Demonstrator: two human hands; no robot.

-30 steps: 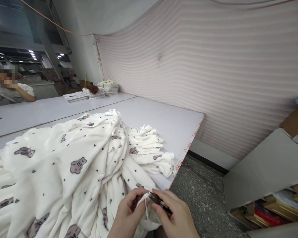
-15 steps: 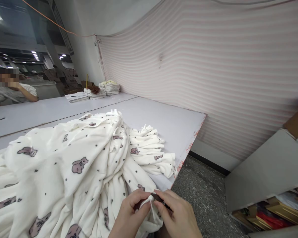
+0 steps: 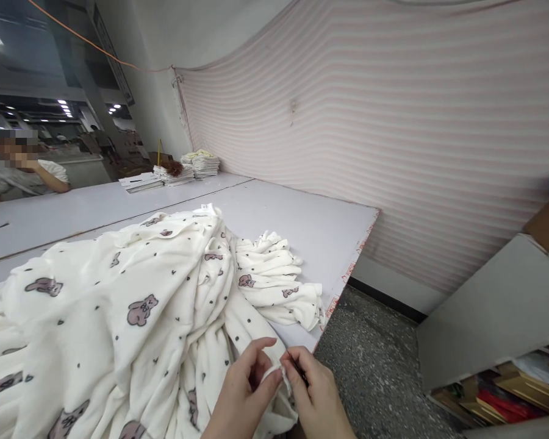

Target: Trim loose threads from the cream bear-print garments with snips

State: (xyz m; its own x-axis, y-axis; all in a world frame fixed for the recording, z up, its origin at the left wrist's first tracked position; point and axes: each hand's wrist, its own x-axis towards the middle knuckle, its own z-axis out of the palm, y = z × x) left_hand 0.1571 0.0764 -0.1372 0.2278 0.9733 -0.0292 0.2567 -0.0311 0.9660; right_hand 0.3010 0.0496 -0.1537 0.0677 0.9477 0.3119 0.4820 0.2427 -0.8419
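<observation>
A white plush garment (image 3: 96, 317) printed with brown bears and small dark marks lies heaped over the near left of the table. Its gathered edge hangs down at the front between my hands. My left hand (image 3: 247, 387) is closed on this edge, thumb pressed on the cloth, index finger raised and curved. Close beside it, my right hand (image 3: 318, 390) grips a small dark tool (image 3: 299, 371), mostly hidden by the fingers; its kind cannot be made out. The right thumb and fingertip also meet at the cloth edge.
The grey table (image 3: 293, 213) ends in a taped right edge. Behind it hangs a striped cloth (image 3: 370, 122). Stacks of white pieces (image 3: 204, 164) stand at the back. Another person (image 3: 27, 174) sits across the table at left. A shelf (image 3: 494, 317) stands right.
My left index finger has lifted off the cloth, opening away from the thumb. The right hand has turned slightly and the dark tool now shows less. The view has shifted a little.
</observation>
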